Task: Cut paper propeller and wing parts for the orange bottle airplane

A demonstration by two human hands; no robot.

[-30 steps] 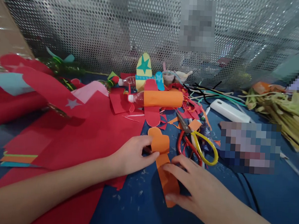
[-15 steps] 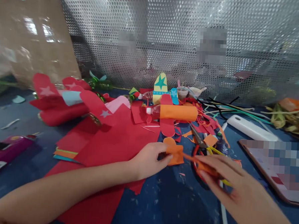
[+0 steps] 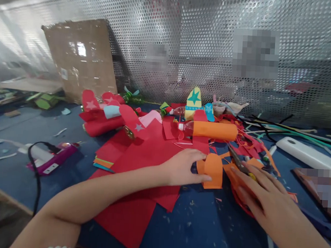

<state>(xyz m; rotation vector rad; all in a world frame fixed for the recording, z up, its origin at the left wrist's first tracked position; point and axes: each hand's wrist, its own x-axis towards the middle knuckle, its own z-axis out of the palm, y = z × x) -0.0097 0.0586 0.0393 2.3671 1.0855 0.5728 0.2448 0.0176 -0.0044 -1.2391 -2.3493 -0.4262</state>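
A folded piece of orange paper (image 3: 213,172) with a rounded end stands near the middle of the table. My left hand (image 3: 184,167) pinches its left side between thumb and fingers. To the right, my right hand (image 3: 265,196) lies with fingers stretched over a second orange paper piece (image 3: 231,174) and a pair of scissors (image 3: 237,159). The scissors' blades point away from me; their red and yellow handles are mostly hidden under that hand. Behind the folded piece lies a plastic bottle wrapped in orange paper (image 3: 215,130), with red paper wings.
Red paper sheets (image 3: 132,218) spread under my left forearm. Further back are red paper-covered models (image 3: 104,126), paper scraps (image 3: 250,141) and a perforated metal screen (image 3: 181,32). A white bar-shaped object (image 3: 305,151) and a phone (image 3: 314,187) lie right; a purple power strip (image 3: 55,160) lies left.
The view has turned left, so things sit further right. My right hand has moved from the orange strip near the left hand to over the scissors, and an orange piece lies there.
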